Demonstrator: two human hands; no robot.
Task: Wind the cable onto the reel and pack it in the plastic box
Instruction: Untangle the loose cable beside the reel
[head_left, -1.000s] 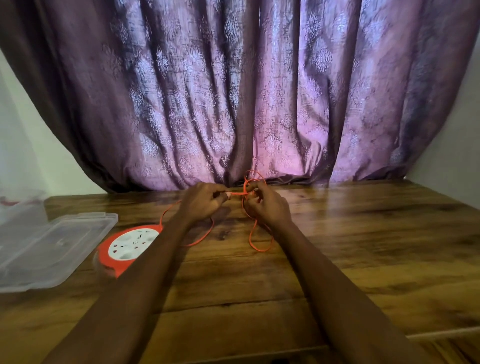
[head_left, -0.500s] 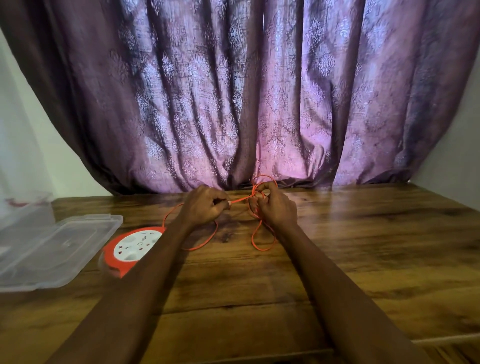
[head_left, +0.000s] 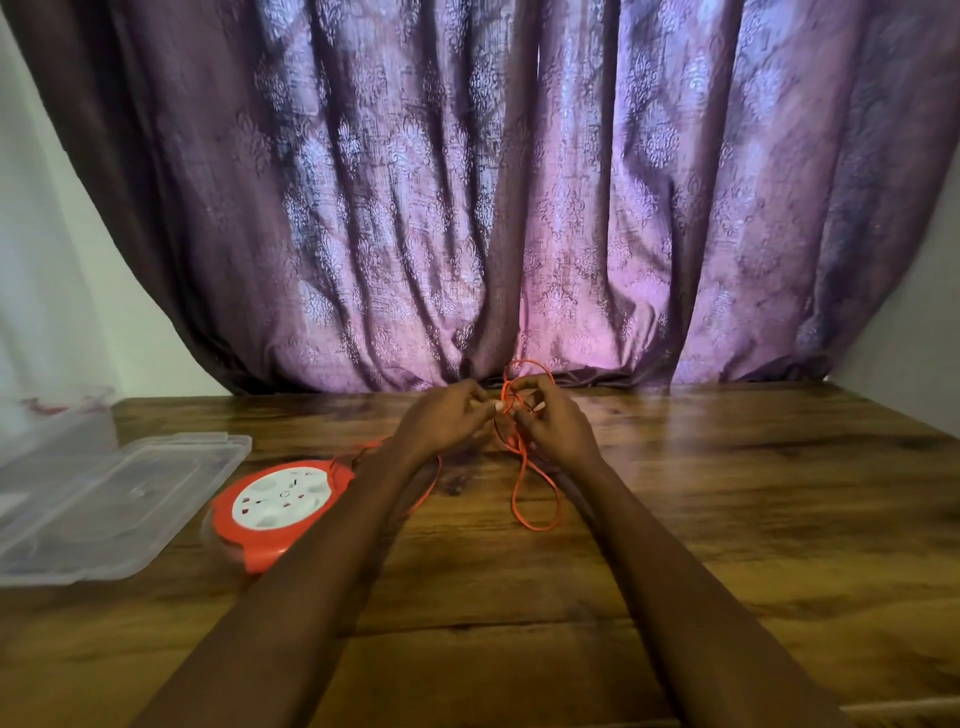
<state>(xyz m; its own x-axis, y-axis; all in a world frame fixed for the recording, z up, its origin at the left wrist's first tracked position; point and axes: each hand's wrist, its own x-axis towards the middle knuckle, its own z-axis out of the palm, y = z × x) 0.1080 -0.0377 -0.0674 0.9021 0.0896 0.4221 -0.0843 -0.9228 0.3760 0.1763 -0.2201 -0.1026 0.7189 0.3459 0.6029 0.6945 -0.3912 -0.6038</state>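
Hands meet above the far middle of the table (head_left: 727, 519): left hand (head_left: 447, 421) and right hand (head_left: 558, 426) both pinch the orange cable (head_left: 524, 478), whose tangled loops hang down to the wood between the forearms. The reel (head_left: 275, 506) lies flat left of the left forearm, which partly covers it. A clear lid (head_left: 119, 499) and box (head_left: 57, 415) sit further left. A curtain (head_left: 493, 197) hangs behind.

One head-worn view, close above the table (head_left: 727, 519) — facing forward and down toward the curtain (head_left: 493, 208).
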